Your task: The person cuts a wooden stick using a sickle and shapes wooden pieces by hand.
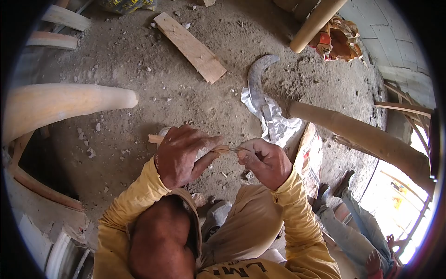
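My left hand (183,156) is closed around a narrow strip of wood (155,139), which sticks out on both sides of the fist. At the strip's right end, my right hand (267,162) pinches a thin dark piece (233,149) between thumb and fingers. The piece meets or nearly touches the wood; its kind is too small to make out. Beyond my right hand, a curved sickle-like blade (257,79) lies on a crumpled silver sheet (286,124). Part of a whitish round object (163,131) shows behind my left hand.
Thick bamboo poles stand to the left (93,100) and right (357,132). A flat wooden board (190,46) lies on the dirt floor (186,100). At the upper right is a torn paper sack (341,39). Another person's jeans-clad legs (346,232) are at the lower right.
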`<state>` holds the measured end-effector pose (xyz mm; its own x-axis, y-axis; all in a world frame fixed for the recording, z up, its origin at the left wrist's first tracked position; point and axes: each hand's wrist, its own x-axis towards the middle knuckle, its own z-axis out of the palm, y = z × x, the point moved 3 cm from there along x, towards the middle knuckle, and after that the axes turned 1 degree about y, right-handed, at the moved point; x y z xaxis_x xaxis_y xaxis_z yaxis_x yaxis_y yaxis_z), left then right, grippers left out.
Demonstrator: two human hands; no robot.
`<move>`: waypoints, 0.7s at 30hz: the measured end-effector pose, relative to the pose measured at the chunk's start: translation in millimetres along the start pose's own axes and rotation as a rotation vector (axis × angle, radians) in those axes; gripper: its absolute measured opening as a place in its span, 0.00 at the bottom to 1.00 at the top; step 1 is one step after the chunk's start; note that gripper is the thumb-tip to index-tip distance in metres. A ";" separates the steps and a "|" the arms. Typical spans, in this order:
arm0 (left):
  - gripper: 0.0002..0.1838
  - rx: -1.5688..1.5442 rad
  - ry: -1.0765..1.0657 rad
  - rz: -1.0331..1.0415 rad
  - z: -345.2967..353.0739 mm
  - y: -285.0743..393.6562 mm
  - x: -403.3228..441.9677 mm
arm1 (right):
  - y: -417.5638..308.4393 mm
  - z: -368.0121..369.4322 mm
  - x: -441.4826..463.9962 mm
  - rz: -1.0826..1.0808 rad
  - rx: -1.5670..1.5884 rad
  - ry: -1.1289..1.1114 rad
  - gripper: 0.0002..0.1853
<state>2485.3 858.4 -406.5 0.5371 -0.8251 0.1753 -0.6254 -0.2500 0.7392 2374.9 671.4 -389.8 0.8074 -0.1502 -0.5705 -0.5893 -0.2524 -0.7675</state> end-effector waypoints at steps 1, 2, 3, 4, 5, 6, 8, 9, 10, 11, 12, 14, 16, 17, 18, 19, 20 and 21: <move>0.20 0.018 -0.026 -0.005 1.3 0.5 -0.5 | -1.0 2.2 0.3 -0.008 -0.037 -0.016 0.12; 0.20 0.015 -0.028 -0.005 3.2 -0.1 -1.5 | 0.3 3.3 0.8 -0.005 -0.037 -0.015 0.12; 0.19 0.066 -0.020 0.023 5.5 -1.1 -2.7 | 2.0 5.5 1.5 -0.018 -0.100 -0.052 0.12; 0.19 0.116 -0.012 0.051 7.0 -0.7 -3.9 | 3.6 7.0 1.7 -0.031 -0.163 -0.088 0.12; 0.19 0.113 -0.014 0.052 7.1 0.3 -4.2 | 3.3 5.9 2.0 -0.082 -0.241 -0.129 0.12; 0.18 0.120 -0.027 0.059 7.2 1.2 -3.9 | 5.4 4.7 1.8 -0.079 -0.242 -0.126 0.12; 0.17 0.124 -0.042 0.066 8.3 2.5 -4.0 | 12.8 5.6 0.5 -0.016 -0.077 -0.193 0.13; 0.17 0.127 -0.049 0.079 9.0 2.7 -3.8 | 15.1 3.3 0.9 -0.014 -0.077 -0.191 0.13; 0.16 0.130 -0.058 0.091 9.7 3.3 -4.0 | 19.8 2.2 0.9 0.096 0.110 -0.257 0.14; 0.16 0.130 -0.058 0.092 10.2 4.0 -4.0 | 23.0 3.0 0.2 0.206 0.298 -0.321 0.15; 0.16 0.110 -0.054 0.085 10.5 4.8 -3.7 | 23.2 3.2 0.6 0.206 0.299 -0.320 0.15; 0.16 0.089 -0.054 0.079 11.4 5.8 -4.3 | 25.5 7.0 -1.4 0.301 0.286 -0.358 0.19; 0.16 0.110 -0.031 0.078 12.1 5.6 -4.2 | 16.0 11.5 -5.5 0.196 0.139 -0.293 0.21; 0.16 0.110 -0.031 0.078 12.8 5.4 -4.4 | 11.2 11.4 -6.0 0.090 -0.011 -0.229 0.22; 0.16 0.090 -0.041 0.064 13.8 4.6 -4.9 | 12.6 11.9 -5.9 0.089 -0.010 -0.229 0.22; 0.16 0.070 -0.051 0.052 14.7 3.9 -5.2 | 15.1 12.7 -5.5 0.065 -0.068 -0.226 0.22; 0.16 0.071 -0.052 0.056 15.6 4.2 -5.9 | 17.9 13.3 -5.2 0.040 -0.126 -0.220 0.22; 0.16 0.045 -0.074 0.052 17.2 4.8 -6.9 | 21.7 13.9 -5.0 0.038 -0.125 -0.215 0.22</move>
<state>2468.8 854.2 -415.4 0.4608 -0.8724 0.1630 -0.6769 -0.2267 0.7003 2357.7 680.0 -407.7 0.7519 0.0419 -0.6579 -0.6003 -0.3692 -0.7095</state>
